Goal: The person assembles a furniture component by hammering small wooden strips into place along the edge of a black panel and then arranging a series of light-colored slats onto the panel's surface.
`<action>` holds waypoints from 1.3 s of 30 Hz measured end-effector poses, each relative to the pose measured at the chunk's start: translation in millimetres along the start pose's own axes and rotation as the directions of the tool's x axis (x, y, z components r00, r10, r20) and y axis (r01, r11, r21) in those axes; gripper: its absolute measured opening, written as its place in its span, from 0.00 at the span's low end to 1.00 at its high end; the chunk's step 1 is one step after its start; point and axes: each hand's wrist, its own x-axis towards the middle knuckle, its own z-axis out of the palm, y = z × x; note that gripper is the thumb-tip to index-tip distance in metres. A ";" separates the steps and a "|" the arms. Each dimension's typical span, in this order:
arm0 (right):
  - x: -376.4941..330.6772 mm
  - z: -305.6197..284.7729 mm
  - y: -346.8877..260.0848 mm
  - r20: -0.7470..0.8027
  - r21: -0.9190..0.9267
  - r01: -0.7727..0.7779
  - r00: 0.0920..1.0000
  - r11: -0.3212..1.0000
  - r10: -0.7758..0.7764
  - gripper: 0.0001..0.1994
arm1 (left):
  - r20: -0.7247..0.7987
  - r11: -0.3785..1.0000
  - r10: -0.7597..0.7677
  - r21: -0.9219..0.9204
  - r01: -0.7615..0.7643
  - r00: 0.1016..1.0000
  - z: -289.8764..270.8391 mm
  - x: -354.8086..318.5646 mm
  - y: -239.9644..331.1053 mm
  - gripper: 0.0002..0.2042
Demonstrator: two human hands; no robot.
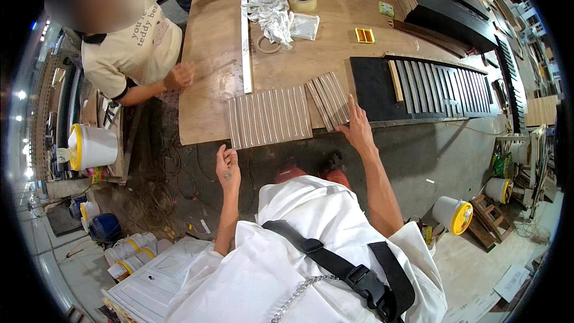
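Observation:
A row of narrow wooden strips (269, 116) lies side by side at the table's near edge, with pale lines of what looks like glue along them. Beside it, slightly tilted, is a smaller group of similar strips (329, 100). My right hand (359, 128) rests at this group's right side, fingers stretched along the edge and thumb apart by the near end. My left hand (229, 168) is by the larger row's near left corner, its fingers curled; what they hold, if anything, is hidden.
A black slatted panel (442, 88) lies on the table at right. Farther back are crumpled white cloth (267, 9), a tape roll (302, 1) and a black stack (445, 9). A long pale bar (246, 42) crosses the wooden tabletop (209, 113). A co-worker's hand (180, 76) is at its left edge.

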 end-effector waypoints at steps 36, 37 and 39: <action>42.0 46.0 -35.8 -0.270 -0.107 -0.239 0.941 0.965 0.203 0.46 | 0.020 0.999 0.018 0.050 -0.019 1.000 -0.5 -6.9 14.0 0.26; 41.8 46.4 -34.0 -0.264 -0.103 -0.236 0.943 0.966 0.202 0.46 | 0.022 1.000 0.019 0.013 -0.019 1.000 0.9 -5.7 14.3 0.26; 40.8 47.2 -32.5 -0.248 -0.085 -0.223 0.949 0.971 0.196 0.46 | 0.026 0.998 0.017 -0.057 -0.015 1.000 3.6 -3.7 14.2 0.27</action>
